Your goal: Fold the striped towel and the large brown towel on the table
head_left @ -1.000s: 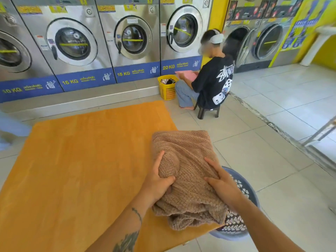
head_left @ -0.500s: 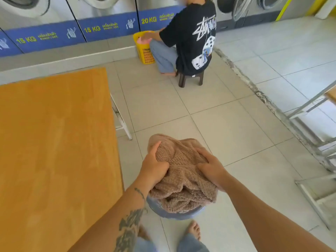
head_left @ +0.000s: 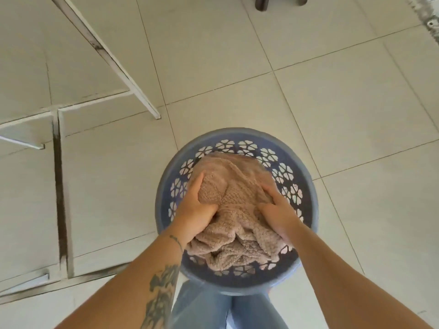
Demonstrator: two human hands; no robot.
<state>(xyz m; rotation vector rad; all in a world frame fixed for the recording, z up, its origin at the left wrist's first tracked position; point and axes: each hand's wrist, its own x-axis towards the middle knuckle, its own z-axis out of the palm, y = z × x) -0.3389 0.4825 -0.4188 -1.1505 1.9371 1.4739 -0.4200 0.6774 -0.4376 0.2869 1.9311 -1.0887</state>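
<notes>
Both the left hand (head_left: 193,211) and right hand (head_left: 279,216) grip the folded brown towel (head_left: 234,203) inside the blue laundry basket (head_left: 306,181); letting go unevenly could collapse its folds.

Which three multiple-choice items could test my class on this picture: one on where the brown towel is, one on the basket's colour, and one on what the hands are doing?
1. Where is the brown towel?
A. Spread on a table
B. In the basket
C. Flat on the floor

2. What colour is the basket?
A. Yellow
B. Blue
C. White

3. What are the left hand and right hand doing?
A. Both grip the towel
B. Both hang idle
C. Both hold the basket's rim

Answers:
1 B, the towel sits bunched inside the basket's wall.
2 B, its rim and flower-pierced wall are blue.
3 A, fingers of both hands curl into the cloth.
</notes>
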